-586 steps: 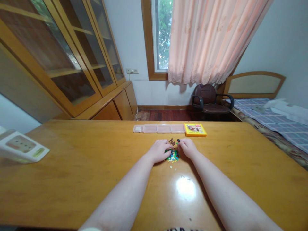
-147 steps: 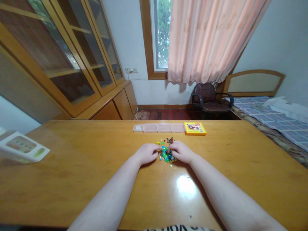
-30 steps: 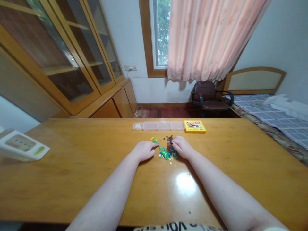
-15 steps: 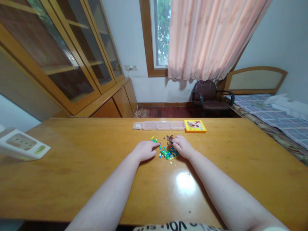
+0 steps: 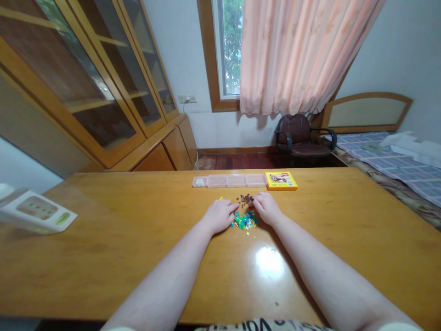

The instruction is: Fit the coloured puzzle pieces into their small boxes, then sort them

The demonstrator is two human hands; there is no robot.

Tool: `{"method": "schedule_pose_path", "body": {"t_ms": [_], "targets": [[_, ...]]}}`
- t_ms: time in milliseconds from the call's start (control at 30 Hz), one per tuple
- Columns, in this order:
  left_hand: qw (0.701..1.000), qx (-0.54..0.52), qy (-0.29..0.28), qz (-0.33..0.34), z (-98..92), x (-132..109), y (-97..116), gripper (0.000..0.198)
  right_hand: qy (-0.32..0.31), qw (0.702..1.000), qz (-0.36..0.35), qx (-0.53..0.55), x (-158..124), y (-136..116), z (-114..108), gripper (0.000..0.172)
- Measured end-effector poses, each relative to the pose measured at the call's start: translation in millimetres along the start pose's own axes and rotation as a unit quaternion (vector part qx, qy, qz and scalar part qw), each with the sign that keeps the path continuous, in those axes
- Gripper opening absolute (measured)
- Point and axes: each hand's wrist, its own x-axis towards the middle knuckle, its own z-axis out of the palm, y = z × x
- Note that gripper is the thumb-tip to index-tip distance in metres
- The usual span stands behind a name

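Observation:
Small green, blue, white and yellow toy bricks (image 5: 245, 221) lie in a loose pile between my hands. Just beyond them is a smaller heap of brown toy bricks (image 5: 245, 198). My left hand (image 5: 219, 215) rests on the table at the left side of the pile, index finger stretched toward the brown heap and thumb near the coloured bricks. Behind it a bit of yellow brick (image 5: 221, 198) peeks out. My right hand (image 5: 268, 209) is at the right edge of the brown heap, fingers curled together. A dark spot shows at its fingertips; whether brick or nail, I cannot tell.
A row of clear plastic trays (image 5: 227, 181) stands near the table's far edge, with a yellow box (image 5: 281, 181) at its right end. A white container (image 5: 37, 209) is at the left of the wooden table (image 5: 138, 257). Beyond are a brown armchair (image 5: 299, 133) and a bed.
My left hand has slid right, closer to the piles, and now covers most of the small bricks at the upper left. My right hand stays beside the brown heap. The view has shifted slightly.

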Motion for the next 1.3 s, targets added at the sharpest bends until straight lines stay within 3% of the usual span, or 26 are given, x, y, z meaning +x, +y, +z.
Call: {"method": "schedule_pose_path", "body": {"t_ms": [100,167,400,600,700,867,1067,1300], "targets": [[0.998,-0.009,0.036,0.051,-2.3,-0.5,4.5,0.033,0.052,0.996,0.070,0.027,-1.6,6.9,-1.0,0.047],[0.996,-0.019,0.044,0.074,-1.2,-0.1,6.8,0.031,0.046,0.993,0.094,0.048,-1.9,10.1,-1.3,0.048],[0.996,-0.036,0.009,0.076,6.5,1.8,6.8,0.039,-0.029,0.998,0.020,0.046,1.4,9.6,4.5,0.039],[0.998,-0.032,0.024,0.047,3.6,0.6,1.1,0.038,0.029,0.997,0.059,0.035,0.5,13.7,4.0,0.040],[0.999,-0.030,0.021,0.032,4.4,0.8,-0.4,0.034,0.019,0.997,0.070,0.030,-0.3,13.2,2.7,0.045],[0.999,-0.034,0.003,0.040,8.3,1.9,-1.3,0.039,-0.037,0.998,0.039,0.030,1.0,10.8,3.8,0.044],[0.996,-0.041,0.042,0.061,-1.8,-3.3,-11.2,0.027,-0.027,0.999,0.011,0.018,0.6,11.1,2.8,0.042],[0.990,-0.065,0.015,0.120,-7.2,-6.7,-12.8,0.026,-0.120,0.984,-0.106,0.071,-1.5,-6.6,-1.2,0.045]]}}
